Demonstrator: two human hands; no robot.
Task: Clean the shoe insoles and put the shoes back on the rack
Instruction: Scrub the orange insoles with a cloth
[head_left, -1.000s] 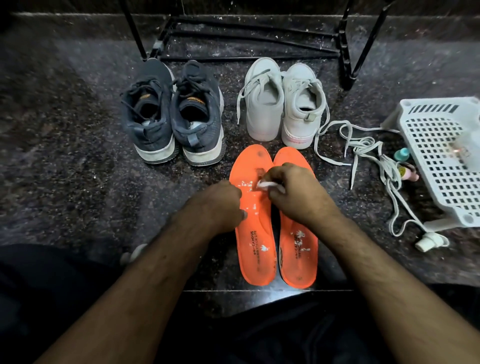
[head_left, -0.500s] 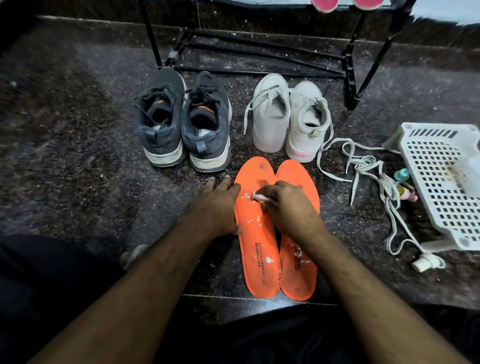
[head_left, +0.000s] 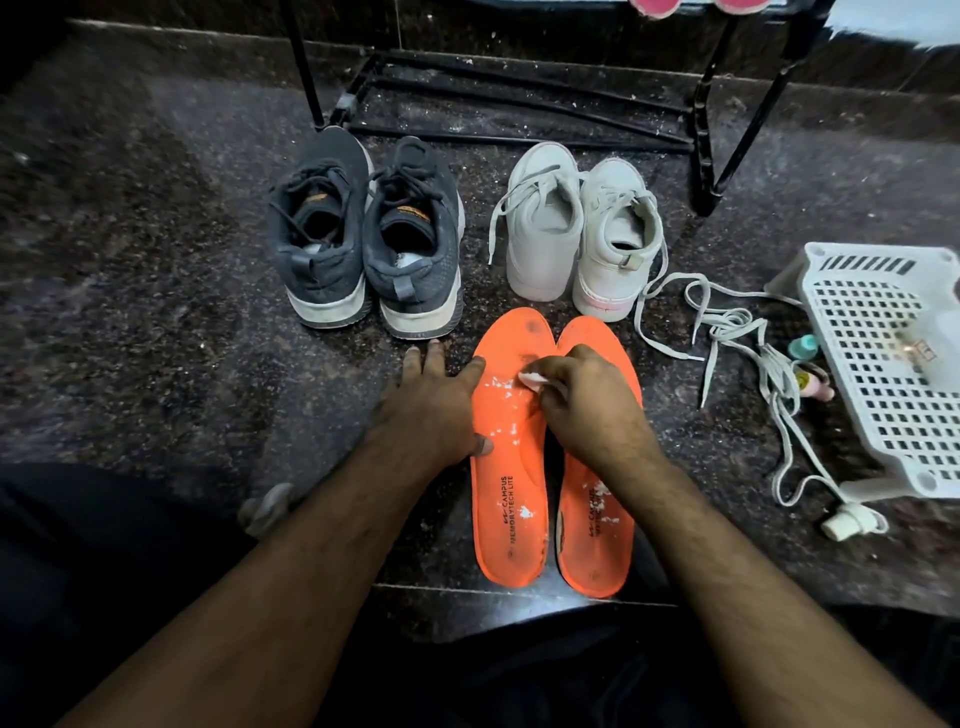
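Since a sec ago, left hand (head_left: 434, 410) has opened up: fingers were curled, now they lie flat and spread on the floor, w/ the thumb side pressing on the edge of the left insole (head_left: 511, 467). Prob. that's to stop it from sliding while it gets rubbed. Right hand (head_left: 582, 402) has hardly moved. Its fingers are curled and pinch a small white wad (head_left: 532, 379), maybe tissue or cotton, can't tell which, pushed down on the top part of that same insole.

Both orange insoles lie side by side on the dark floor, touching, right insole (head_left: 597, 499) partly under the right wrist. White bits are stuck on both, so cleaning isn't done yet, I think.

Grey shoes (head_left: 366, 239) and white shoes (head_left: 582, 228) sit in pairs just behind the insoles, heels this way, near the black rack (head_left: 701, 150). Handy spot: insoles can go back in, then shoes go up. Loose laces (head_left: 727, 332) lie between the white shoes and a white basket (head_left: 883, 364).
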